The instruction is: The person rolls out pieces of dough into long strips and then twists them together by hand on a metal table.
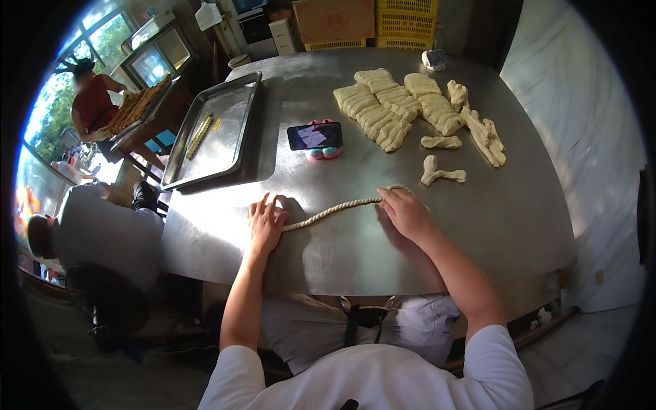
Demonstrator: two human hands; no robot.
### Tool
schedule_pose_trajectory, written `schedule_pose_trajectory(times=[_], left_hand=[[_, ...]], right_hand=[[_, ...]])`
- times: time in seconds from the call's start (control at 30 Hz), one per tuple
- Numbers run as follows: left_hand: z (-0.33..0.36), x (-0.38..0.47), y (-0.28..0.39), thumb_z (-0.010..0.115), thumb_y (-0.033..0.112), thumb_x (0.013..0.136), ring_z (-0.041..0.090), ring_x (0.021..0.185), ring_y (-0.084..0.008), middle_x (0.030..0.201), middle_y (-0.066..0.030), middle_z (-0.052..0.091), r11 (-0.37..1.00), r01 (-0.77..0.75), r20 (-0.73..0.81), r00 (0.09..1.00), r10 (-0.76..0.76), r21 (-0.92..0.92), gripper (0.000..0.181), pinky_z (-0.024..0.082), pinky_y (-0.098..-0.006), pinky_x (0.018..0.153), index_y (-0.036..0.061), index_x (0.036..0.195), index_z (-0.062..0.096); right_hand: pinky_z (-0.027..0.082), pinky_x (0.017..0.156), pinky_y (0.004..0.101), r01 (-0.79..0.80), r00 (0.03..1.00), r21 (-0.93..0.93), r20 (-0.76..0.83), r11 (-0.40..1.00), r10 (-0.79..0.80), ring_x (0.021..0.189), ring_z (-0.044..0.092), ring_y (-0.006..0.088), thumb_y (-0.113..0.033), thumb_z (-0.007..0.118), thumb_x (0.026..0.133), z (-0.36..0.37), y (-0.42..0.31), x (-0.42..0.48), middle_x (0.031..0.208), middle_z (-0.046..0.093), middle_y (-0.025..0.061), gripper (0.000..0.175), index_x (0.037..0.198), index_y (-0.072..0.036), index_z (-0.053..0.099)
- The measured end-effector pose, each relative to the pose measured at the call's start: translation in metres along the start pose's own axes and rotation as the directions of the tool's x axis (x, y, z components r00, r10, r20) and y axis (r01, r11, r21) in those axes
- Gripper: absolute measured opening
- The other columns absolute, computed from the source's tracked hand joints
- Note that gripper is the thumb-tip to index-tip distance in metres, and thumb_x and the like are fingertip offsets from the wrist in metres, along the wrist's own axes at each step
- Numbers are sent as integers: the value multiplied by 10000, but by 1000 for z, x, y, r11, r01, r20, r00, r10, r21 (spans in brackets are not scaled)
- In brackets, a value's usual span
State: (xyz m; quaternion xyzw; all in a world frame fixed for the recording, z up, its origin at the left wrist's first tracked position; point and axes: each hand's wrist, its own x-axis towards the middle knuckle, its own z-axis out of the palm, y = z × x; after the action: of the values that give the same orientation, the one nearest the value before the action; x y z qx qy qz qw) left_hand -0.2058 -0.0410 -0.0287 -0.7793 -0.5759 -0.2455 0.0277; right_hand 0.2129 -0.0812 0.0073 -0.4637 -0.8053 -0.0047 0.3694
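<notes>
A long twisted rope of dough [335,208] stretches between my hands on the metal tabletop. My left hand [265,220] has its left end, which is hidden under the palm and thumb. Toward the other end, my right hand [405,212] lies palm down with its fingers on the rope. Past those fingers the rope curls round, and part of it is covered by the hand. Beyond my right hand lie a forked piece of dough [442,175] and a short dough strip [441,142]. Slabs of dough cut into strips [374,117] sit farther back.
A metal baking tray [251,110] at left holds one dough twist [200,136]. A phone [314,136] on a stand is mid-table. Loose dough strips [483,134] lie at right. One person [102,230] sits left; another [95,105] works behind. Yellow crates [407,23] stand at the back.
</notes>
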Motion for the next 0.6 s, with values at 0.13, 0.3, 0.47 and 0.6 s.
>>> schedule_pose_trajectory(times=[0.13, 0.3, 0.47, 0.6], left_hand=[[-26, -81, 38, 684, 352, 1082, 499, 1541, -464, 1628, -153, 604, 999, -40, 183, 982, 36, 19, 494, 401, -565, 1273, 132, 1525, 671], [-45, -64, 72, 651, 294, 1145, 780, 1044, -258, 1141, -135, 818, 625, 475, 332, 880, -340, -619, 234, 587, -387, 952, 81, 1181, 741], [-75, -43, -7, 701, 251, 1124, 671, 818, -111, 867, -32, 718, 630, 449, 598, 801, 30, -634, 247, 547, -296, 766, 9, 1137, 752], [-48, 5, -36, 843, 288, 987, 752, 753, -278, 864, -107, 779, 918, 6, 93, 995, 34, -397, 240, 591, -407, 701, 50, 1007, 837]], right_hand=[[605, 841, 465, 84, 992, -319, 119, 944, -48, 985, 739, 330, -147, 657, 1040, 36, 22, -9, 1002, 750, 139, 102, 1004, -62, 702], [584, 802, 474, -158, 890, 106, 446, 982, 95, 846, 742, 374, -223, 660, 1036, 2, -6, 6, 889, 768, 149, 185, 1016, -53, 729], [553, 745, 370, -616, 684, 164, 597, 771, 420, 793, 714, 188, -221, 737, 1023, -146, 59, -13, 853, 767, 83, 197, 1096, -44, 782], [558, 753, 309, -644, 686, 17, 454, 765, 568, 813, 690, 124, -134, 722, 1045, -192, 94, -37, 872, 762, 54, 219, 1230, -30, 776]])
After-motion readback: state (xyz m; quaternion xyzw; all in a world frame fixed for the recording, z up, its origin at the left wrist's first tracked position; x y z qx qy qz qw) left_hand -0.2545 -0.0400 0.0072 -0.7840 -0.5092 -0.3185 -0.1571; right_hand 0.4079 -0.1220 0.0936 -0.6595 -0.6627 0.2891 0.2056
